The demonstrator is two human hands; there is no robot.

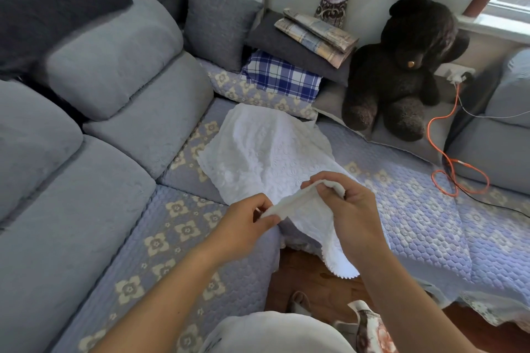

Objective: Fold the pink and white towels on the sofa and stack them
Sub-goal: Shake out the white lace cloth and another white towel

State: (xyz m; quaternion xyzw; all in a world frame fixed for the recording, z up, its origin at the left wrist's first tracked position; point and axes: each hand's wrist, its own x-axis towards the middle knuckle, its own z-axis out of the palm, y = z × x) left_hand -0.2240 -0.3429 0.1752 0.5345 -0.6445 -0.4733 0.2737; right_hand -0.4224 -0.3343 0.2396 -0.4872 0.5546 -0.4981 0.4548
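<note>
A white embossed towel (266,149) lies spread over the corner of the sofa seat (415,209), and its near end hangs over the seat's front edge. My left hand (243,223) pinches the towel's near edge between thumb and fingers. My right hand (350,206) grips the same edge a little further right, so the hem is stretched between both hands above the seat. No pink towel is in view.
Grey back cushions (114,66) line the left side. A blue plaid cloth (281,74), a dark cushion with a folded checked cloth (315,33) and a dark teddy bear (401,71) sit at the far corner. An orange cable (447,157) trails on the right seat. Wooden floor (304,275) shows below.
</note>
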